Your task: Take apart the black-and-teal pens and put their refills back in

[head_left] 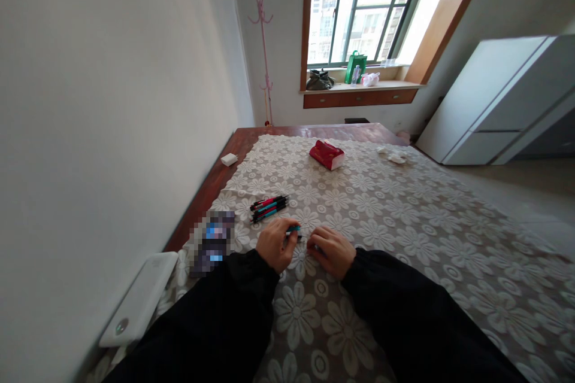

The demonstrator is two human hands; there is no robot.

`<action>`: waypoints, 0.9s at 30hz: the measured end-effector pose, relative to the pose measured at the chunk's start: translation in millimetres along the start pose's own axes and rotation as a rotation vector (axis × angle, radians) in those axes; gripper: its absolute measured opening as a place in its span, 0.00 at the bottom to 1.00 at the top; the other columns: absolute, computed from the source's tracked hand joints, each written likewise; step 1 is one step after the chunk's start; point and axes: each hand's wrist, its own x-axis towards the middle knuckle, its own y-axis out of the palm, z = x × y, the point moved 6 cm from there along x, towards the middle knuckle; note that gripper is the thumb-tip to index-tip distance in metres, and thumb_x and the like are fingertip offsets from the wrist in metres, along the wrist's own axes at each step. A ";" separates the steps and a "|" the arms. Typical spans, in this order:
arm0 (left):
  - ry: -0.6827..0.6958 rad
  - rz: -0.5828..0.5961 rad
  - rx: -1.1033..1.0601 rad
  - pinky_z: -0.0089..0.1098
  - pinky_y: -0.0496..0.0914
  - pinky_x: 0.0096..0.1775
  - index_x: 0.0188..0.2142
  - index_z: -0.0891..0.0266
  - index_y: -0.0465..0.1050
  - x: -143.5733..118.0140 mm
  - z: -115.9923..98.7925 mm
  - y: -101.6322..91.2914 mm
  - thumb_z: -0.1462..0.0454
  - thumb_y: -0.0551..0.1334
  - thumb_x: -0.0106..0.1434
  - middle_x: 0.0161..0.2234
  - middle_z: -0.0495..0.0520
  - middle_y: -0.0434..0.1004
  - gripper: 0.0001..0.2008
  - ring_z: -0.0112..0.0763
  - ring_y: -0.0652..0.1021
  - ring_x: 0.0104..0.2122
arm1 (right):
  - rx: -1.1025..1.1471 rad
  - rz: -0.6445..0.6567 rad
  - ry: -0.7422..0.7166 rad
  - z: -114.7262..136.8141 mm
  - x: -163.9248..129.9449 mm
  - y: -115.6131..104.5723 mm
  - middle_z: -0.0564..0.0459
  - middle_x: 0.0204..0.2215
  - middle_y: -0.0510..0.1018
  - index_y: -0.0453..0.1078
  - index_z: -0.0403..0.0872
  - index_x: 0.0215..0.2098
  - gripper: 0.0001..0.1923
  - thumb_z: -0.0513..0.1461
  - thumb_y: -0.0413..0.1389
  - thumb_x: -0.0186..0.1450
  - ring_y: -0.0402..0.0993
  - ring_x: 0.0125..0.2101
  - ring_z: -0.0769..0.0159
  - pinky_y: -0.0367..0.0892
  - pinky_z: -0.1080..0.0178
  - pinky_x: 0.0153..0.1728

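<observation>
My left hand (275, 246) is closed in a pinch on a small blue pen piece (293, 228), whose end sticks out past the thumb and fingers. A dark tip shows just under it, by the thumb. To the right, my right hand (333, 250) rests low over the tablecloth with its fingers curled together. What its fingertips hold, if anything, is hidden. Beyond my left hand lies a bundle of several pens (269, 207) in black, red and blue, side by side. Both hands are a little apart.
A flowered lace tablecloth (381, 209) covers the wooden table. A red tissue packet (326, 154) lies farther back, crumpled white tissue (396, 159) to its right. Along the left are a white adapter (229, 159), a pixelated dark object (214, 244) and a long white device (139, 299).
</observation>
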 end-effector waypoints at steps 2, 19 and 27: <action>0.003 -0.006 -0.003 0.35 0.71 0.42 0.43 0.59 0.70 -0.1 -0.2 -0.2 0.68 0.56 0.64 0.40 0.55 0.76 0.09 0.36 0.76 0.39 | 0.008 -0.008 -0.004 0.1 0.4 -0.9 0.50 0.32 0.72 0.68 0.48 0.34 0.06 0.35 0.50 0.67 0.67 0.35 0.61 0.64 0.60 0.38; -0.040 0.020 -0.128 0.31 0.72 0.39 0.49 0.58 0.70 -1.7 1.5 3.1 0.63 0.55 0.69 0.41 0.54 0.79 0.11 0.31 0.78 0.35 | 0.549 -0.202 0.178 -3.4 1.4 -19.7 0.52 0.30 0.75 0.71 0.47 0.36 0.08 0.42 0.53 0.68 0.72 0.31 0.65 0.68 0.63 0.32; -0.085 0.063 -0.208 0.33 0.75 0.42 0.49 0.56 0.70 -3.6 7.5 10.2 0.59 0.59 0.68 0.41 0.52 0.82 0.11 0.34 0.82 0.39 | 0.422 -0.184 0.095 3.8 -2.4 -13.7 0.53 0.33 0.75 0.65 0.50 0.55 0.15 0.39 0.49 0.70 0.72 0.31 0.66 0.71 0.62 0.36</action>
